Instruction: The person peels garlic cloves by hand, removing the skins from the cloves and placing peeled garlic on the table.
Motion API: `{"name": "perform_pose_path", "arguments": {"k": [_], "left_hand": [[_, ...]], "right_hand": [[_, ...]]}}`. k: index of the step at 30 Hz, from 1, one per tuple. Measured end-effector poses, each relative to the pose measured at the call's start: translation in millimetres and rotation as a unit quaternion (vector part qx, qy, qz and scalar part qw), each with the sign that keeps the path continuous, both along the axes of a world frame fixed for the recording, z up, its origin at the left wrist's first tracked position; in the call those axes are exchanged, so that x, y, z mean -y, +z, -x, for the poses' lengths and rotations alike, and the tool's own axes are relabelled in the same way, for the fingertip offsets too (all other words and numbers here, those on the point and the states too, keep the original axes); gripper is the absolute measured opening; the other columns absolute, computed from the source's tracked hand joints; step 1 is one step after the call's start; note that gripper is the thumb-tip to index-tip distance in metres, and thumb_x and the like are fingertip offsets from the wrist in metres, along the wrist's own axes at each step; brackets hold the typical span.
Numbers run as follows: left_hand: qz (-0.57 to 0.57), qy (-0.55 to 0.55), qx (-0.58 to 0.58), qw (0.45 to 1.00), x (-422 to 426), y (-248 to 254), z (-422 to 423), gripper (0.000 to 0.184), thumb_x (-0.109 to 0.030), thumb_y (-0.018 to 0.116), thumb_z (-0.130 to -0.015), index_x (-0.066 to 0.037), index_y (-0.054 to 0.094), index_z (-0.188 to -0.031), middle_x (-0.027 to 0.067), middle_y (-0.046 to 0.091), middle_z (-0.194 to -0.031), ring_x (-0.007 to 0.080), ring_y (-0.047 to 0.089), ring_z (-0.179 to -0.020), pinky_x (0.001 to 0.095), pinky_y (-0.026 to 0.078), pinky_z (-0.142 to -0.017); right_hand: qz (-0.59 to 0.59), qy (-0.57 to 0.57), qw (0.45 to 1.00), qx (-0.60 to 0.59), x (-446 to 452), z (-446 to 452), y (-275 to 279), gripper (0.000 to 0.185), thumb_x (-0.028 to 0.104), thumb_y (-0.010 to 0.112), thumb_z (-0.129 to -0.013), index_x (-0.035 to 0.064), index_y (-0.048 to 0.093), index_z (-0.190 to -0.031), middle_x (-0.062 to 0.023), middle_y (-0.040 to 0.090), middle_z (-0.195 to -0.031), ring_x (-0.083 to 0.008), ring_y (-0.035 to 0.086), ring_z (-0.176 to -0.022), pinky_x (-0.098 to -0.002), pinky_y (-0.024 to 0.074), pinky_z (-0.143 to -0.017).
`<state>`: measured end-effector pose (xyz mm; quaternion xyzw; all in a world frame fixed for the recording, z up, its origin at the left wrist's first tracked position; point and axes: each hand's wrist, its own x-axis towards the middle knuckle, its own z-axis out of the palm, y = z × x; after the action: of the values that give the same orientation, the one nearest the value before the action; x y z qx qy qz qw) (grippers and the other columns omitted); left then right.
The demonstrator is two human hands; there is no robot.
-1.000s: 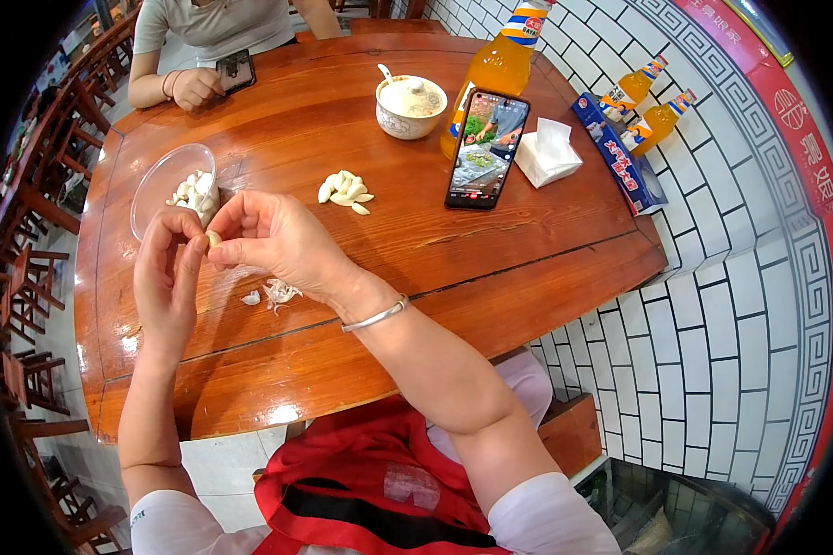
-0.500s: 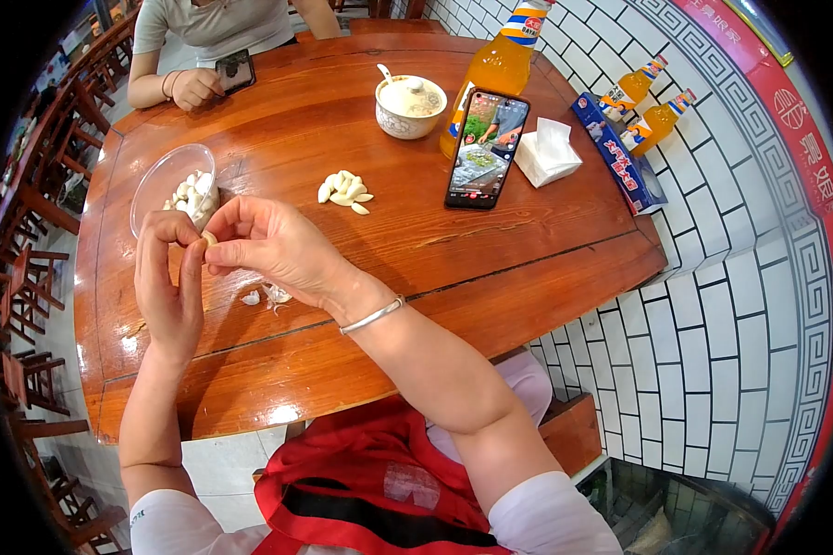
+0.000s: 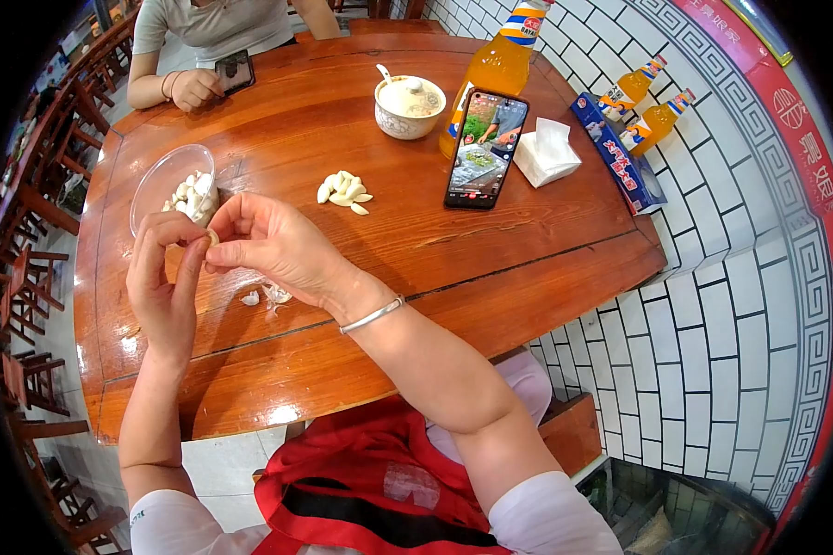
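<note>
A garlic clove (image 3: 213,238) is pinched between the fingertips of my left hand (image 3: 165,282) and my right hand (image 3: 278,248), which meet over the table's left part. Just behind them stands a clear round tub (image 3: 146,185) with unpeeled-looking garlic cloves (image 3: 192,196) inside; my fingers hide its front edge. Pale peeled cloves (image 3: 344,191) lie in a small pile to the right of the tub. Below my right hand are scraps of garlic skin (image 3: 275,295), partly covered by it.
On the wooden table (image 3: 416,324) stand a lidless bowl with a spoon (image 3: 409,109), an orange bottle (image 3: 502,63), an upright phone (image 3: 487,150), tissues (image 3: 547,155) and a blue box (image 3: 618,157) by the wall. Across the table, another person's hand (image 3: 197,89) rests by a dark phone (image 3: 235,71).
Both hands stay together around the clove with small finger shifts. My left hand has tilted slightly leftward, and my right hand covers a little more of the skin scraps than at first.
</note>
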<state>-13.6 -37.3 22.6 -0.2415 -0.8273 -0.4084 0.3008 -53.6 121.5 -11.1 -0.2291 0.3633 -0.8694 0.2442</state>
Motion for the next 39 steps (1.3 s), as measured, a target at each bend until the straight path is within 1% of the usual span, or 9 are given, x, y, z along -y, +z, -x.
{"name": "perform_pose_path", "arguments": {"k": [7, 10, 16, 19, 22, 26, 29, 38, 39], "left_hand": [[0.016, 0.005, -0.002, 1.000, -1.2, 2.5, -1.7, 0.014, 0.010, 0.063, -0.080, 0.002, 0.056, -0.088, 0.0087, 0.055, -0.091, 0.0179, 0.055, -0.084, 0.0269, 0.044, -0.077], [-0.014, -0.001, 0.019, 1.000, -0.9, 0.4, -1.2, 0.012, 0.009, 0.063, -0.082, 0.001, 0.055, -0.088, 0.0081, 0.055, -0.090, 0.0173, 0.054, -0.084, 0.0265, 0.043, -0.078], [-0.032, -0.008, 0.056, 0.998, 0.1, -1.3, -0.7, 0.009, 0.005, 0.060, -0.085, 0.001, 0.053, -0.087, 0.0081, 0.053, -0.088, 0.0176, 0.052, -0.082, 0.0264, 0.042, -0.077], [0.020, 0.010, 0.010, 1.000, -1.4, 0.8, -1.6, 0.010, 0.006, 0.059, -0.085, 0.001, 0.052, -0.087, 0.0093, 0.052, -0.087, 0.0194, 0.052, -0.082, 0.0277, 0.042, -0.076], [0.044, 0.020, -0.019, 0.999, -3.1, 2.9, -3.2, 0.010, 0.006, 0.059, -0.084, 0.001, 0.051, -0.088, 0.0104, 0.052, -0.087, 0.0213, 0.052, -0.082, 0.0291, 0.043, -0.075], [0.051, 0.019, -0.040, 0.998, -3.3, 2.0, -3.1, 0.011, 0.007, 0.059, -0.084, 0.001, 0.051, -0.089, 0.0108, 0.052, -0.087, 0.0228, 0.052, -0.081, 0.0299, 0.043, -0.074], [0.064, 0.021, -0.053, 0.996, -3.6, 2.4, -3.0, 0.012, 0.008, 0.059, -0.083, 0.001, 0.052, -0.089, 0.0114, 0.053, -0.088, 0.0235, 0.053, -0.082, 0.0304, 0.043, -0.075], [0.060, 0.016, -0.050, 0.997, -2.4, 2.0, -4.0, 0.014, 0.010, 0.059, -0.082, 0.001, 0.052, -0.091, 0.0122, 0.053, -0.090, 0.0239, 0.053, -0.084, 0.0304, 0.044, -0.076], [0.061, 0.015, -0.052, 0.997, -2.3, 1.6, -3.9, 0.014, 0.010, 0.059, -0.082, 0.001, 0.052, -0.091, 0.0123, 0.053, -0.090, 0.0239, 0.054, -0.084, 0.0304, 0.044, -0.076]], "right_hand": [[-0.014, -0.010, 1.000, -0.020, 0.9, 1.2, -1.6, 0.023, 0.003, 0.070, -0.084, 0.0021, 0.055, -0.101, -0.0053, 0.061, -0.095, -0.0118, 0.060, -0.090, -0.0268, 0.0529, -0.082], [-0.024, -0.017, 0.999, -0.033, 0.7, 1.7, -1.9, 0.023, 0.003, 0.070, -0.083, 0.0023, 0.056, -0.100, -0.0052, 0.061, -0.095, -0.0115, 0.061, -0.090, -0.0262, 0.0526, -0.082], [-0.035, -0.018, 0.999, -0.030, 0.0, 1.3, -0.8, 0.022, 0.003, 0.071, -0.083, 0.0018, 0.056, -0.100, -0.0051, 0.062, -0.094, -0.0116, 0.061, -0.089, -0.0262, 0.0525, -0.082], [-0.026, -0.012, 0.999, -0.023, 0.9, 0.5, -0.5, 0.022, 0.003, 0.071, -0.083, 0.0016, 0.056, -0.100, -0.0053, 0.062, -0.094, -0.0118, 0.061, -0.089, -0.0265, 0.0525, -0.082], [-0.005, 0.001, 1.000, -0.017, 2.2, 0.1, -1.2, 0.022, 0.003, 0.070, -0.084, 0.0014, 0.055, -0.100, -0.0056, 0.061, -0.095, -0.0121, 0.061, -0.089, -0.0269, 0.0525, -0.082], [0.003, 0.008, 1.000, -0.012, 1.8, -1.0, -1.3, 0.021, 0.004, 0.069, -0.085, 0.0012, 0.055, -0.101, -0.0057, 0.061, -0.095, -0.0123, 0.060, -0.090, -0.0276, 0.0526, -0.083], [0.019, 0.002, 1.000, -0.007, 4.5, -1.1, -2.7, 0.020, 0.003, 0.069, -0.085, 0.0018, 0.055, -0.100, -0.0046, 0.062, -0.091, -0.0116, 0.061, -0.083, -0.0247, 0.0526, -0.075], [0.063, 0.035, 0.995, 0.062, 3.6, -1.2, -2.2, 0.014, 0.011, 0.065, -0.091, 0.0027, 0.057, -0.100, -0.0061, 0.064, -0.091, -0.0140, 0.063, -0.081, -0.0268, 0.0536, -0.073], [0.059, 0.038, 0.996, 0.054, 3.4, -0.4, -3.7, 0.015, 0.012, 0.064, -0.091, 0.0028, 0.057, -0.101, -0.0057, 0.063, -0.093, -0.0143, 0.063, -0.084, -0.0285, 0.0535, -0.077]]}}
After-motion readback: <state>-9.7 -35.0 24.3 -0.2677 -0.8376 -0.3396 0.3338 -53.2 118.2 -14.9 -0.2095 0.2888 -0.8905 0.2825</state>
